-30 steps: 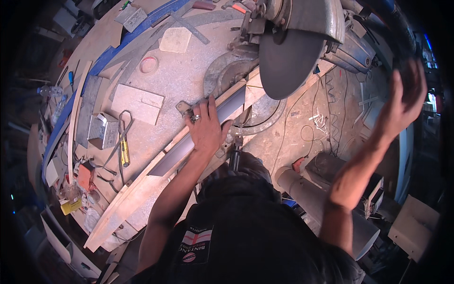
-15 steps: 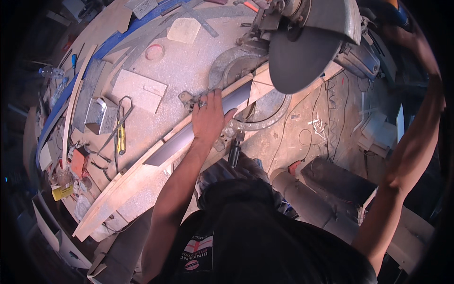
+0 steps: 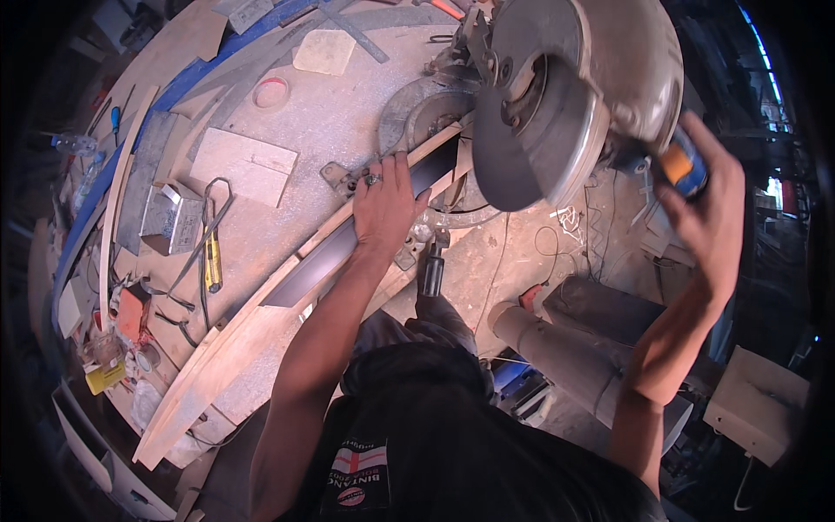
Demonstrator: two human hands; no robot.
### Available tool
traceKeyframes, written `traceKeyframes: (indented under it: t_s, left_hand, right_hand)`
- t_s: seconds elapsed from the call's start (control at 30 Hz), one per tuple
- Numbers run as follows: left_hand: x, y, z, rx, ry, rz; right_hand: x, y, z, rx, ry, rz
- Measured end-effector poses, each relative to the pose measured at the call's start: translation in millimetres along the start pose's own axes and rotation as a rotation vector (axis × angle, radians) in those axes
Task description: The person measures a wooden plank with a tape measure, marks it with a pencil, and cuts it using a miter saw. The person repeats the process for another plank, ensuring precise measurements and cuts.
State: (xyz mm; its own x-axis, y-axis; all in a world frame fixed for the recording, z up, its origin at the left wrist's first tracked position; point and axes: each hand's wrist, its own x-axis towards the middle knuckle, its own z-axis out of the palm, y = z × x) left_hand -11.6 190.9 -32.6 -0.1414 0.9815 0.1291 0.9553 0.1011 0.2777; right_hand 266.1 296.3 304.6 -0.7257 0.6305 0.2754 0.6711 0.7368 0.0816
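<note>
While hand tools and small boxes crowd the left edge of the bench [image 3: 317,122], a yellow cutter [image 3: 212,265] lies near the long wooden lengths [image 3: 204,365], a narrow band of bench surface between them. Beyond it sits a pale board [image 3: 245,163]. A dark strip [image 3: 320,268] slants along the wood, its right end close to the saw blade [image 3: 526,161]. Over this strip lies the left hand [image 3: 385,204], thumb by the near edge, fingers past the far one, holding it; a gap separates hand from blade. Floor shows between the blade and a grey tube [image 3: 548,344]. Farther right, the right hand [image 3: 711,204] curls around a blue-and-orange handle [image 3: 681,168].
</note>
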Motion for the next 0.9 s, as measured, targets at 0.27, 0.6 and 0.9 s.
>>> traceKeyframes:
  t_s: [0.27, 0.6, 0.9]
  left_hand:
    - [-1, 1, -2, 0.03, -0.017, -0.01]
    - [-2, 0, 3, 0.055, 0.021, 0.001]
    - [-2, 0, 2, 0.056, 0.015, -0.002]
  right_hand:
    - [-31, -74, 37, -0.012, 0.013, 0.266]
    - [-36, -73, 46, -0.037, 0.043, 0.271]
    - [-38, -75, 41, -0.013, -0.017, 0.318]
